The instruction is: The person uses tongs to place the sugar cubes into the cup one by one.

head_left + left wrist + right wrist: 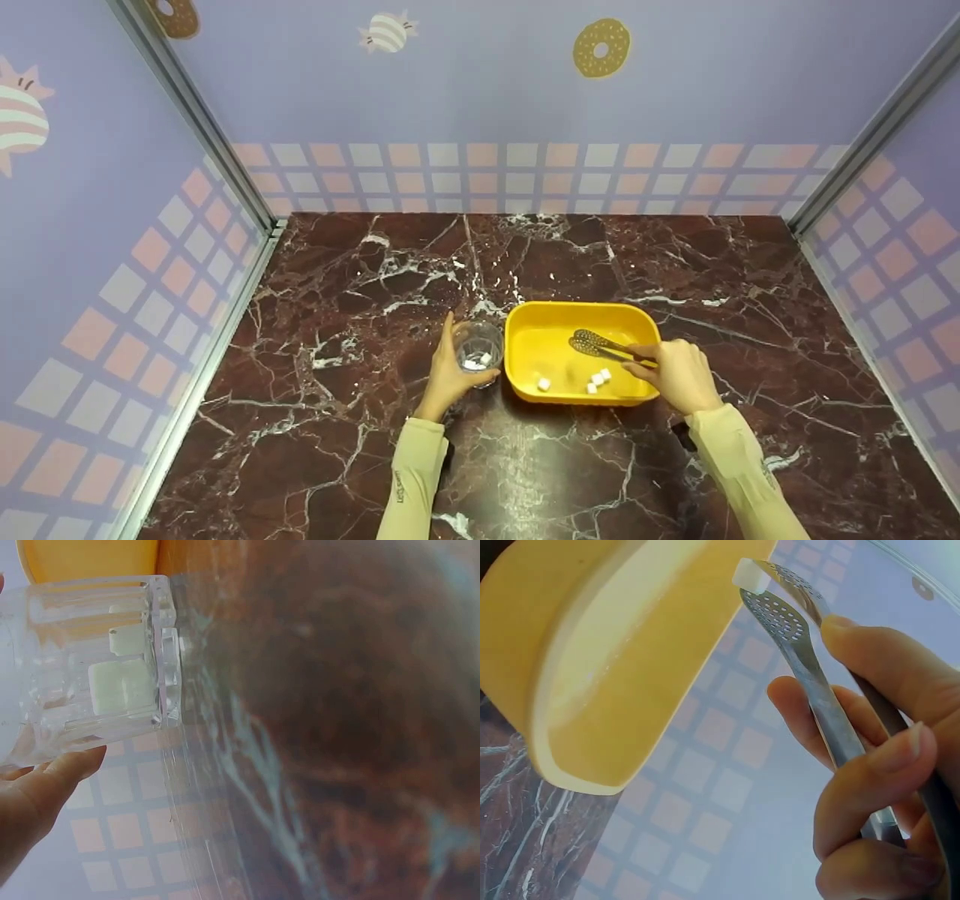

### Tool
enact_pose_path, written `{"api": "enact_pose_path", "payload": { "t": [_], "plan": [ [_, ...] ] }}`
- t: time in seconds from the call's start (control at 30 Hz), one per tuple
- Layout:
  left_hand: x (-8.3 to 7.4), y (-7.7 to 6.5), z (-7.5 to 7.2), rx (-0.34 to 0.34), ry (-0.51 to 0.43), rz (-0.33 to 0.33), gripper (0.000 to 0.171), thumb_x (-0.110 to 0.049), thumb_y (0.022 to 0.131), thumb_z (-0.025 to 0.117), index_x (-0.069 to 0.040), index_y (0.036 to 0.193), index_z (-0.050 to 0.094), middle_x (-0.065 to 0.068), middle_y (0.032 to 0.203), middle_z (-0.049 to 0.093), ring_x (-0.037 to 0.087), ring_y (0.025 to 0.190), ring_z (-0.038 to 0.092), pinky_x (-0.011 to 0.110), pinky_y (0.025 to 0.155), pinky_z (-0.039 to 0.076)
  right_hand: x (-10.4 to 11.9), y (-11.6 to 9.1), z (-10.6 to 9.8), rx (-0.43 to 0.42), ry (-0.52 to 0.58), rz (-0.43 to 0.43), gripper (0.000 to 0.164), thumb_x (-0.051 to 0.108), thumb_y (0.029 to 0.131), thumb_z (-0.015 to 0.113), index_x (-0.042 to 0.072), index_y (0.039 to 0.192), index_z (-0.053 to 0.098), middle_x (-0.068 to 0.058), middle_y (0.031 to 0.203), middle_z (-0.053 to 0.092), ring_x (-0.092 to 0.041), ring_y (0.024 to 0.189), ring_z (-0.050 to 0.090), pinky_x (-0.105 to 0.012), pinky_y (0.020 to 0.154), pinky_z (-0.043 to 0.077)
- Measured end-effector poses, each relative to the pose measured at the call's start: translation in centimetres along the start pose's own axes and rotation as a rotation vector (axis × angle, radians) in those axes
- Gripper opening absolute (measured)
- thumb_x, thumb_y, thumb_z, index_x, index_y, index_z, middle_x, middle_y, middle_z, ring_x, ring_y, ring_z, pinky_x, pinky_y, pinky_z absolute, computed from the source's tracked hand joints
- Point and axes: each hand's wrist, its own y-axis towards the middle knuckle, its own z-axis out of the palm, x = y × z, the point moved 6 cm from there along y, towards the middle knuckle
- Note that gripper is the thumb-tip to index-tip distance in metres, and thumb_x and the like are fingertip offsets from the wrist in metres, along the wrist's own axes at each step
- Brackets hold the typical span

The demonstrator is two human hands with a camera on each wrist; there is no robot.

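Note:
My left hand (pixel 448 379) holds a clear glass (pixel 480 335) upright, thumb and fingers either side of it. Several small white cubes (pixel 121 686) lie on the bottom of the glass, seen through its wall in the left wrist view. With my right hand (pixel 684 375) I grip metal tongs (pixel 821 701) with perforated, spoon-like ends. A white cube (pixel 748 576) is pinched between the tong tips in the right wrist view. These tips are over a yellow plastic tub (pixel 583 400), where several loose white cubes (pixel 598 379) lie on the floor near the front.
Glass and tub stand side by side on a dark red marbled tabletop (pixel 337 442). A lilac back wall (pixel 480 90) with a checked band rises behind, and side panels (pixel 97 262) close off the left and right. White specks dot the table behind the tub.

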Motion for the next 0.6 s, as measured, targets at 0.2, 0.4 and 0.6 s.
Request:
{"api": "enact_pose_path", "payload": {
  "t": [0.2,0.4,0.6],
  "plan": [
    [0.1,0.0,-0.1,0.009,0.018,-0.013,0.117,-0.013,0.051,0.084,0.0,0.14,0.011,0.019,0.131,0.042,0.035,0.12,0.044,0.038,0.106,0.036,0.4,0.1,-0.3,-0.025,0.007,-0.01,0.025,0.029,0.071,0.073,0.017,0.092,0.073,-0.01,0.073,0.07,-0.029,0.059,0.061,-0.043,0.046,0.043],
    [0.2,0.0,-0.1,0.005,0.048,-0.015,0.117,-0.013,0.05,0.085,0.0,0.14,0.011,0.018,0.131,0.043,0.035,0.119,0.045,0.039,0.106,0.036,1.1,0.3,-0.7,-0.049,0.004,-0.018,0.024,0.029,0.07,0.073,0.017,0.091,0.073,-0.008,0.068,0.068,-0.023,0.053,0.056,-0.039,0.043,0.04],
    [0.1,0.0,0.0,0.004,0.029,-0.001,0.116,-0.01,0.051,0.084,0.001,0.14,0.011,0.021,0.13,0.042,0.04,0.118,0.044,0.043,0.106,0.035,1.6,0.7,-0.9,-0.051,0.009,-0.013,0.025,0.029,0.07,0.074,0.018,0.092,0.073,-0.004,0.059,0.064,-0.014,0.046,0.041,-0.028,0.041,0.031]
  ]
}}
